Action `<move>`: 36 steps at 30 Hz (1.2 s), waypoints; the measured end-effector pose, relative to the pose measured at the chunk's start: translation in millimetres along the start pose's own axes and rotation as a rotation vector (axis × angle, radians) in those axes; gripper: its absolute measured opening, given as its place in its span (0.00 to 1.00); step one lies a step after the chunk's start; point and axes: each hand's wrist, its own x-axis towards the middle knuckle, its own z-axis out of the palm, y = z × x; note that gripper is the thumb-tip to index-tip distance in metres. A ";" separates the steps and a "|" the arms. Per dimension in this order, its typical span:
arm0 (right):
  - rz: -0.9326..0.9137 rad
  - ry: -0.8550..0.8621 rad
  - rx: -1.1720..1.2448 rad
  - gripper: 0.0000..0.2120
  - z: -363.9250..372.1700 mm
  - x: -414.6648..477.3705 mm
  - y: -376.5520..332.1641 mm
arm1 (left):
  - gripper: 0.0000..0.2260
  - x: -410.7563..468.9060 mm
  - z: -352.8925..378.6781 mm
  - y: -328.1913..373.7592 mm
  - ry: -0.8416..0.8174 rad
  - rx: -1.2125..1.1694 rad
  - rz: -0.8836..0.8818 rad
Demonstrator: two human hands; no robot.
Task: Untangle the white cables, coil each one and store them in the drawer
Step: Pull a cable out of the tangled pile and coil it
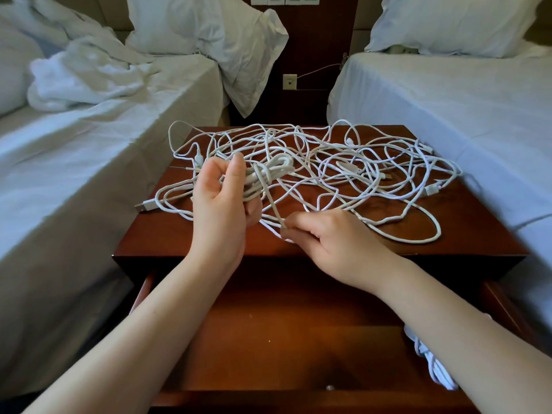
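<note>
Many white cables [358, 162] tangled on surface [167, 231].
Left grip [222, 201] clasps a small coil [274, 167]; right grip [331, 240] pinches its loose strand [271, 204] above open drawer [268, 324].

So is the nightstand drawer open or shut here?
Open: the brown wooden drawer is pulled out, floor exposed, a white cable bundle lying at its right side.

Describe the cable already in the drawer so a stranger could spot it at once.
Find the dark wood nightstand, then its open drawer below. At the drawer's right side, half hidden by the right forearm, lies a bundled white cable. Unlike the loose tangle on the tabletop, it is gathered up and sits inside.
</note>
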 end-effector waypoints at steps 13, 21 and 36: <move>0.048 0.124 -0.140 0.13 -19.2 0.2 24.8 | 0.11 -18.9 8.4 -6.2 -0.524 0.001 -0.203; -0.026 0.235 -0.257 0.15 -27.9 0.4 34.9 | 0.12 -23.7 10.1 -2.9 -0.589 0.246 -0.305; -0.044 0.204 -0.112 0.17 -24.5 4.5 8.7 | 0.13 -8.1 5.5 -20.6 -0.180 0.657 -0.210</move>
